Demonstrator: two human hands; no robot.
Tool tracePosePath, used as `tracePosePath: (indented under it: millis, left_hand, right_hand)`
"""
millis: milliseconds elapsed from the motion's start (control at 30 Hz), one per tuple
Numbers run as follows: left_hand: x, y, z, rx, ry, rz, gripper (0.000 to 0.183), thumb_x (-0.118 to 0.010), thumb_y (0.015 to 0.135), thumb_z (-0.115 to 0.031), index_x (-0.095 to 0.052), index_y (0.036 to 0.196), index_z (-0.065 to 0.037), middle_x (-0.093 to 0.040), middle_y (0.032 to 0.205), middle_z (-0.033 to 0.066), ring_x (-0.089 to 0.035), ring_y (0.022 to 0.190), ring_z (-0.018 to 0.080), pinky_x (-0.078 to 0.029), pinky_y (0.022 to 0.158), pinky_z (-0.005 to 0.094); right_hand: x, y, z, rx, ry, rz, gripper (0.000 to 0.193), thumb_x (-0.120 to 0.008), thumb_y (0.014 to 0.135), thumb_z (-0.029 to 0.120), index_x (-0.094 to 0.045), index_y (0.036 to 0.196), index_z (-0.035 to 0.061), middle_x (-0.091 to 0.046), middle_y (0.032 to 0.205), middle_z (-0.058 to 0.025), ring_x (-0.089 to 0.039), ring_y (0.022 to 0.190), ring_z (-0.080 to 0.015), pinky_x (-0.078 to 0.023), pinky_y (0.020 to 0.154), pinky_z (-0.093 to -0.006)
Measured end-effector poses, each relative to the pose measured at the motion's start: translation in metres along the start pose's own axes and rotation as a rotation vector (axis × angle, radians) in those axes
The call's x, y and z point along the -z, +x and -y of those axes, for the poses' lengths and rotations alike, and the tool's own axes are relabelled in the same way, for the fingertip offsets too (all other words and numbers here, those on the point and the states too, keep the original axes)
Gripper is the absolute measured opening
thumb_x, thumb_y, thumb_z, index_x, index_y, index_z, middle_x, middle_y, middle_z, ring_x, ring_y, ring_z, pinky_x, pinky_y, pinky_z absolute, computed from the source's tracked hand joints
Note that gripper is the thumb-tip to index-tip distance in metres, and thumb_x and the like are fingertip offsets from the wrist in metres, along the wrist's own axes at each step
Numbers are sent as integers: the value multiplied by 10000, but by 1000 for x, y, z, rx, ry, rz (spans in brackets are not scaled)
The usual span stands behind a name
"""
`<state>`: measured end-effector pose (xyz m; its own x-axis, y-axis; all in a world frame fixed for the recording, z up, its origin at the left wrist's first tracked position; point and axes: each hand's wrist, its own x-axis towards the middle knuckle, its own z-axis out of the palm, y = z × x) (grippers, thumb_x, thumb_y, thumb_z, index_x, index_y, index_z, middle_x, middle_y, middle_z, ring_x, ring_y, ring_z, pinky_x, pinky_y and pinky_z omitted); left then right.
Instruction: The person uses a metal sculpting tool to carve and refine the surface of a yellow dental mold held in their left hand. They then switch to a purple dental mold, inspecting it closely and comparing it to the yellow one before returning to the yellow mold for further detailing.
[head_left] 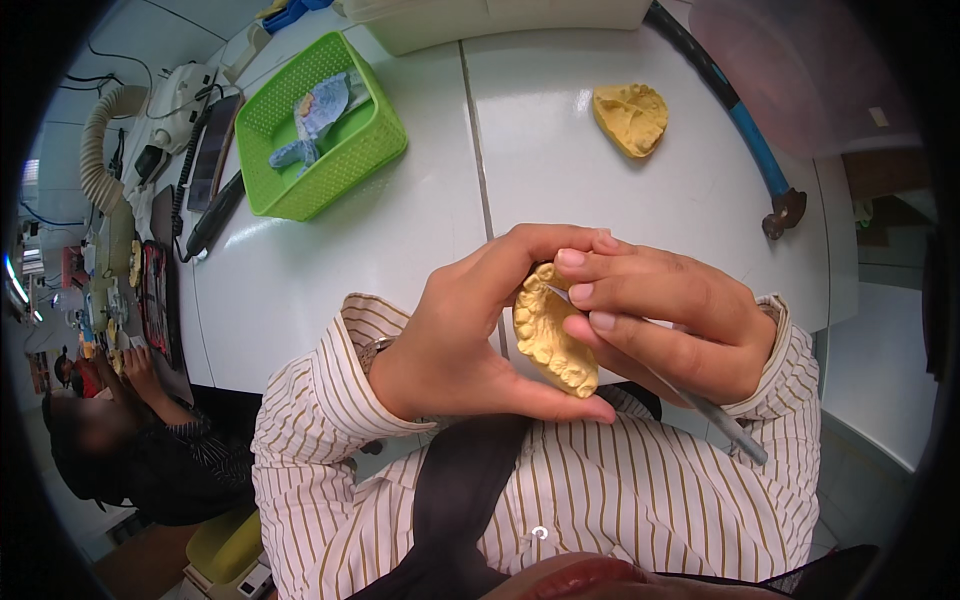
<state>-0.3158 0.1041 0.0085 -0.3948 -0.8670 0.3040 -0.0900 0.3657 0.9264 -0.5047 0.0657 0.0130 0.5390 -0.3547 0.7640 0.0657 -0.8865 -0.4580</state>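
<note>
A yellow plaster dental cast (545,335) with a curved row of teeth is tilted on edge in front of my chest. My left hand (445,325) is closed round its outer side, thumb along the lower end and fingers at the upper end. From the right, my right hand (685,325) grips a slim grey metal hand tool (728,425), its rear end sticking out below the palm. The tool's thin tip meets the cast near the upper teeth; the fingers partly cover it, so its exact shape is hidden.
A second yellow dental cast (632,120) lies on the white table (560,170). To its right rests a hammer (742,120) with a blue and black handle. At left stands a green basket (345,180) holding pale blue pieces (322,112). A co-worker (130,440) sits far left.
</note>
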Motion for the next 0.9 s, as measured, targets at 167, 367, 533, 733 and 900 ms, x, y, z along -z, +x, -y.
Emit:
tracePosePath:
  millis: [167,367,533,733,900]
  left_hand:
    - [1,1,-1,5,36,8,792,-879,582,-330,-494,1198,-13,-597,1143,113,-613,1041,231,-491,897,318]
    - [-1,0,2,3,25,-1,796,-879,584,-327,-491,1205,-15,-597,1147,111,-612,1048,233,-491,899,318]
    - [-2,0,4,16,-3,-1,808,-882,577,-342,-493,1205,-14,-599,1145,112,-614,1046,232,-492,899,318]
    - [0,0,-1,34,16,8,820,-886,570,-350,-494,1205,-12,-600,1146,115,-613,1045,230,-490,902,318]
    - [0,-1,-1,50,-9,4,821,-885,572,-349,-493,1209,-10,-600,1145,111,-612,1047,229,-490,901,317]
  right_hand:
    - [-3,-1,-1,16,-41,-21,206,-675,653,57,-631,809,-70,-635,908,-192,-671,894,-325,-563,803,-415]
    - [-2,-1,0,-1,-73,-2,185,-670,653,67,-614,783,-52,-632,901,-184,-671,893,-325,-562,809,-425]
    - [-1,-1,3,-63,-30,-9,164,-670,673,49,-618,792,-52,-631,894,-177,-669,907,-325,-559,820,-415]
    - [0,-1,6,-149,38,-27,142,-665,696,21,-637,815,-52,-637,894,-173,-665,927,-312,-555,834,-406]
    - [-1,0,5,-108,-17,-18,154,-668,687,32,-642,815,-51,-643,886,-167,-668,919,-301,-555,833,-410]
